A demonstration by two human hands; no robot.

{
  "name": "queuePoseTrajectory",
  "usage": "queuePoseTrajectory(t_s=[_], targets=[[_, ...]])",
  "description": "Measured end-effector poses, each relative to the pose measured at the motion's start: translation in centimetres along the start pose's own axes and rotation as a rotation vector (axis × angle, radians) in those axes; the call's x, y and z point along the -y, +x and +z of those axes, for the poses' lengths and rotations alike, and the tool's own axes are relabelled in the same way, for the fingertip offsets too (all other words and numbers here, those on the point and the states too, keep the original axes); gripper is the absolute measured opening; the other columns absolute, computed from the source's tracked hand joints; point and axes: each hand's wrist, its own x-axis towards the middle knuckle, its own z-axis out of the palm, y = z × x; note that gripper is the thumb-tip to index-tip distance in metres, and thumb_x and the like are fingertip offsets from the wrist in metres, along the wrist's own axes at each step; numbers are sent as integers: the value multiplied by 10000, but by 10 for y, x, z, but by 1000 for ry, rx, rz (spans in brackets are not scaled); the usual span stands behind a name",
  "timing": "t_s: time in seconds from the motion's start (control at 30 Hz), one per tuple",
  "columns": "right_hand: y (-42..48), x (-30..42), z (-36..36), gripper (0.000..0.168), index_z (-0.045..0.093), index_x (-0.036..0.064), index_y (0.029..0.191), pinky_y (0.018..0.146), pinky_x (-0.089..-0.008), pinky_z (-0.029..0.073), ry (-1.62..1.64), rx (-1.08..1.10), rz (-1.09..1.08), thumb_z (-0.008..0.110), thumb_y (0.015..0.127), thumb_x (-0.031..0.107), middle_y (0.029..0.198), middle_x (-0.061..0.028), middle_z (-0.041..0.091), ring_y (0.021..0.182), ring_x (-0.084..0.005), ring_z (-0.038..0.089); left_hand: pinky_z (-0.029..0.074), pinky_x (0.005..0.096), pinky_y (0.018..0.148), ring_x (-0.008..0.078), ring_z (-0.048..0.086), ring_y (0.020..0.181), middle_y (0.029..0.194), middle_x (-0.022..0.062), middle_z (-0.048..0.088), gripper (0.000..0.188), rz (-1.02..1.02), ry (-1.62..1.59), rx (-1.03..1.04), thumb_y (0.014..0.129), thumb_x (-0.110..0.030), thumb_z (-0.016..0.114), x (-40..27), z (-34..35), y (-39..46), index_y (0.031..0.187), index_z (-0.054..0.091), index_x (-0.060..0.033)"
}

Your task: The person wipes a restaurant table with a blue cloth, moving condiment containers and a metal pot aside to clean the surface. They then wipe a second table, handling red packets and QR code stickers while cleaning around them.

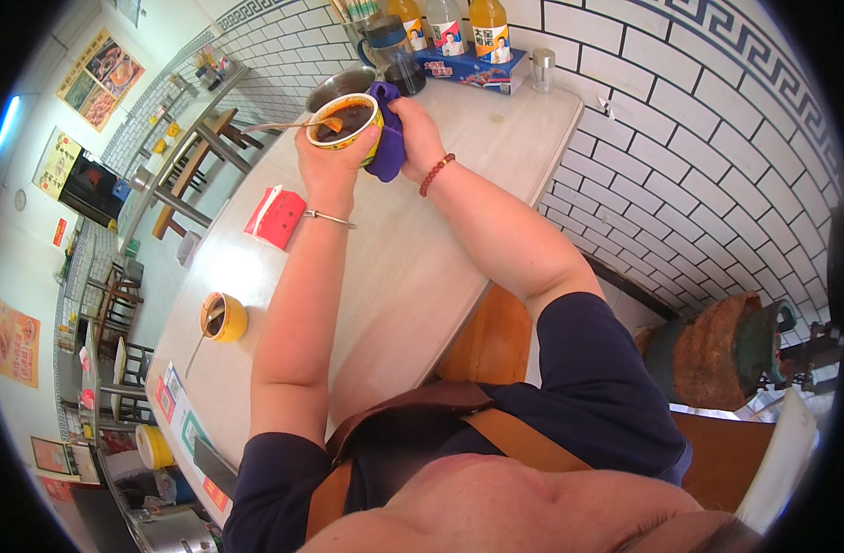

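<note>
My left hand (331, 166) grips a small yellow bowl (375, 151) from its near left side, thumb along the rim. Dark red sauce (351, 119) fills part of the bowl, and a metal spoon (273, 127) leans out over the left rim. In my right hand (419, 135) is a bunched purple cloth (389, 142), pressed against the bowl's right side. Both hands are held above the far part of the table (394, 235). Behind the bowl is a round metal pot (339, 88), partly hidden by it.
A blue box (474, 69) with drink bottles (490, 31), a dark-filled pitcher (398, 59) and a glass shaker (543, 72) line the wall side. A red tissue pack (277, 218) and second yellow bowl (227, 318) lie left. A rusty gas cylinder (705, 352) stands right.
</note>
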Motion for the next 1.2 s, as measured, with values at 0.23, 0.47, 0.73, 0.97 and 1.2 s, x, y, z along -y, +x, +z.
queuePoseTrajectory(t_s=[0.23,0.47,0.73,0.97,1.2], targets=[[-3,7,-3,318,542,54,1076,801,-350,499,107,164,301,407,879,265,1040,-114,608,916,-229,600,451,288,874,164,560,996,1083,79,569,568,-44,-242,149,669,-52,770,-11,-5,-11,1150,472,-4],[-16,3,5,368,484,40,1188,849,-396,490,160,247,213,329,946,270,1153,-137,561,1011,-271,580,423,298,912,166,543,1031,1105,80,568,575,7,-344,249,675,-75,767,-28,7,-15,1166,476,-1],[-11,-7,-6,369,477,164,1202,883,-454,460,147,237,522,337,937,380,1163,-58,558,1048,-238,555,462,285,861,167,564,991,1087,104,572,697,41,-202,153,617,-162,826,-15,17,8,1162,432,21],[-24,12,15,466,470,207,1204,787,-419,489,8,264,481,281,928,531,1126,-42,580,973,-213,587,476,278,835,167,579,959,1054,113,582,687,76,-53,99,601,-204,842,-3,11,22,1113,446,27],[-11,3,1,569,442,184,1243,827,-411,487,-130,279,412,211,927,596,1170,-50,560,1043,-194,562,486,280,800,159,583,909,1025,110,584,605,144,-64,88,647,-149,827,-6,10,26,1088,460,40]])
